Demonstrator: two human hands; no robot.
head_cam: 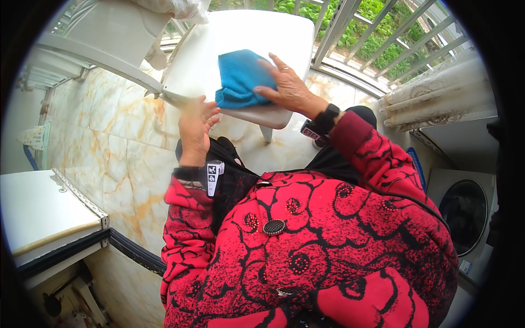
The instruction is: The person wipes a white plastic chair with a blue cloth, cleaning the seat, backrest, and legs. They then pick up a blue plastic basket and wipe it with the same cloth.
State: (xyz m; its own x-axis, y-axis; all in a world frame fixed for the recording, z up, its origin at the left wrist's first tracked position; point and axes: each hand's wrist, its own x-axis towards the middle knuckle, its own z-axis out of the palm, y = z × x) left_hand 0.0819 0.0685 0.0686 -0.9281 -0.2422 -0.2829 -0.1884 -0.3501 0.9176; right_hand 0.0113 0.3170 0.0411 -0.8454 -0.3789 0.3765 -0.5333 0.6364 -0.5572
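A blue cloth (pixel 242 78) lies folded and partly rumpled on the white seat (pixel 262 30) of a chair in front of me. My right hand (pixel 283 84) rests on the cloth's right part, fingers spread, with a ring on one finger and a dark watch at the wrist. Just left of the seat's near edge is my left hand (pixel 197 123), palm turned inward and fingers apart, holding nothing. Its upper part is blurred. Both wrists bear bands with small printed tags.
Metal railings (pixel 369 37) stand behind the chair at the right. A front-loading washing machine (pixel 463 217) is at the right. A white-topped cabinet (pixel 49 209) stands at the lower left, and a gathered lace curtain (pixel 439 98) hangs at the right.
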